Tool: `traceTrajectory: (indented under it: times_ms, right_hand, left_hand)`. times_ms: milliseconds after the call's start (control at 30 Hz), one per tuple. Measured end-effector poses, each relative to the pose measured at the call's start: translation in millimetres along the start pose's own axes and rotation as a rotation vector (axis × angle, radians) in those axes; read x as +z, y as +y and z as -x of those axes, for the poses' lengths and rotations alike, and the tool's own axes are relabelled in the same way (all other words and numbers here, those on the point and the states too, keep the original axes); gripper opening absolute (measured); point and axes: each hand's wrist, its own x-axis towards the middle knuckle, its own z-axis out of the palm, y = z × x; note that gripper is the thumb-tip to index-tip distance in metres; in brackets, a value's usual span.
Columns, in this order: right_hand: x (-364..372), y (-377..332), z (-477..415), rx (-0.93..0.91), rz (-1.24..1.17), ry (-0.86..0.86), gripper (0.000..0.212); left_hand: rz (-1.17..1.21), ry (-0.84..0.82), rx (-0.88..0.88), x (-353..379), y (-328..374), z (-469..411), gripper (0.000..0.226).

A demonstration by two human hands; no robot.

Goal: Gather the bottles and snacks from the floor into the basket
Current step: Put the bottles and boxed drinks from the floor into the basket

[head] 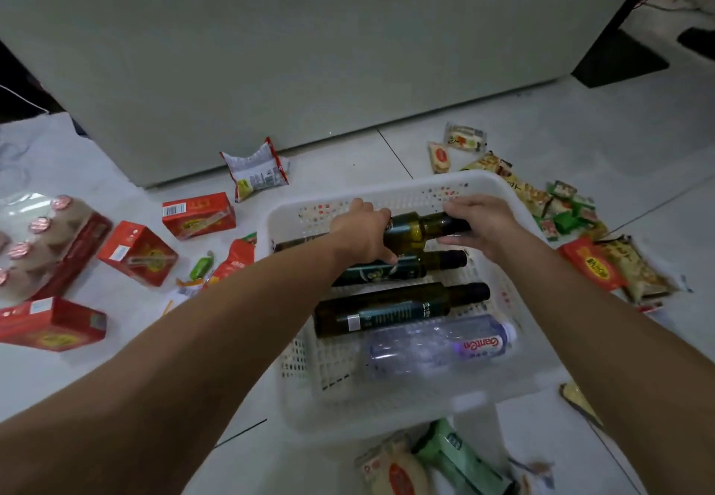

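Left hand: your left hand (361,235) grips the dark green glass bottle (419,229) at its body.
Right hand: your right hand (478,223) clasps its neck.
White perforated plastic basket (387,413): three bottles lie inside, two dark, one clear.
Floor: four red cartons.

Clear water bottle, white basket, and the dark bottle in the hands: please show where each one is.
clear water bottle (437,345), head view, on its label area.
white basket (387,413), head view, on its near wall.
dark bottle (421,227), head view, on its shoulder between the hands.
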Motion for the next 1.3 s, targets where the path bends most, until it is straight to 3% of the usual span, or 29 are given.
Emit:
traceTrajectory:
  times_ms: [100,233,367,500,667,900,1033,1133,1300]
  right_hand:
    - [-1,11,-19,0.028,0.05,0.019,0.026]
    - [4,45,-31,0.031,0.416,0.13,0.04]
    - [17,55,-24,-0.231,0.834,0.19,0.05]
    - [59,37,-20,-0.462,1.095,0.206,0.059]
    - [152,14,10,-0.781,1.251,0.055,0.063]
    - [283,16,61,-0.969,1.426,-0.211,0.064]
    - [333,14,80,-1.049,1.548,-0.304,0.063]
    - [359,1,89,-1.087,1.674,-0.336,0.065]
    - [392,-14,86,-1.151,1.769,-0.398,0.068]
  left_hand:
    - [0.048,-0.041,0.041,4,-15,0,0.06]
    - [0.011,-0.004,0.097,1,-49,13,0.061]
    - [-0.066,0.289,0.037,-12,-101,42,0.06]
    - [-0.161,0.329,-0.178,-12,-161,91,0.064]
    - [-0.245,0.293,-0.417,-14,-220,174,0.067]
    - [-0.187,0.305,-0.614,-7,-282,271,0.073]
    - [-0.026,0.293,-0.74,13,-303,309,0.088]
    - [0.07,0.212,-0.733,32,-302,320,0.104]
    - [0.027,0.133,-0.648,33,-319,309,0.107]
